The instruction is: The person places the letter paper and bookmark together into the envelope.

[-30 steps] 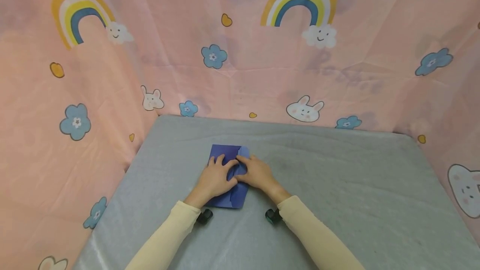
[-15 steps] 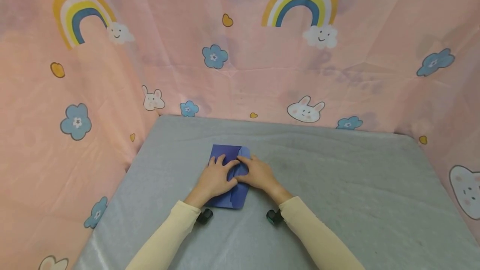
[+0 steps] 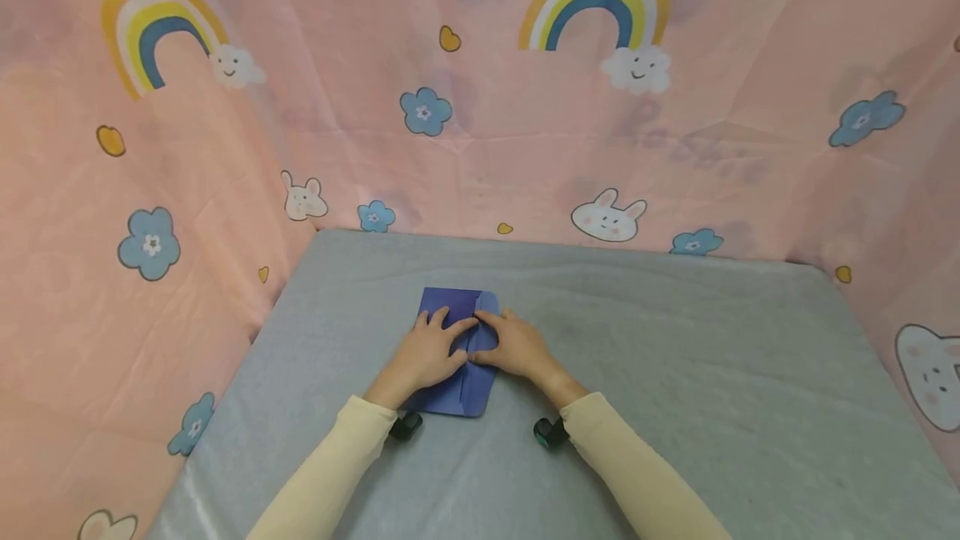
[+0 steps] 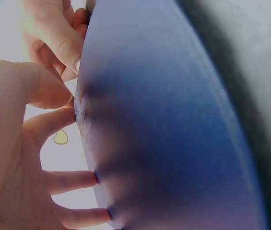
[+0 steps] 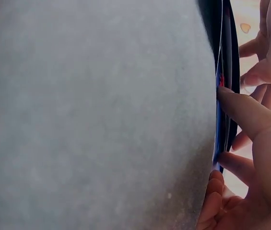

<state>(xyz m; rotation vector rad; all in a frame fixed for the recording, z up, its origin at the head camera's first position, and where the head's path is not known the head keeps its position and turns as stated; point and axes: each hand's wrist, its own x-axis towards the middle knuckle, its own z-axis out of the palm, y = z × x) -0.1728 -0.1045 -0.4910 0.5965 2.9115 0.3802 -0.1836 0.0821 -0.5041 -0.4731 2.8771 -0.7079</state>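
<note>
A blue envelope (image 3: 442, 398) lies on the table with a lighter strip of flap (image 3: 489, 302) along its right side. My left hand (image 3: 425, 354) rests on its left half, fingers spread and fingertips on the paper. From the right, my right hand (image 3: 517, 348) reaches over the flap, with thumb and index finger pressing on it a little apart. The right wrist view shows the other fingers (image 5: 214, 194) bent near the edge of the envelope (image 5: 218, 124), and a bit of red shows between its layers. In the left wrist view the envelope (image 4: 164, 115) looms close beside the left fingers.
A grey cloth (image 3: 675, 373) covers the table. Pink curtain (image 3: 510, 140) with rainbows, flowers and rabbits hangs behind and at both sides. Small black wrist cameras (image 3: 551, 433) sit under the cream sleeves (image 3: 637, 465).
My left hand has shifted very slightly to the left, so its thumb sits a little farther from the right thumb. The envelope and right hand stay nearly still.
</note>
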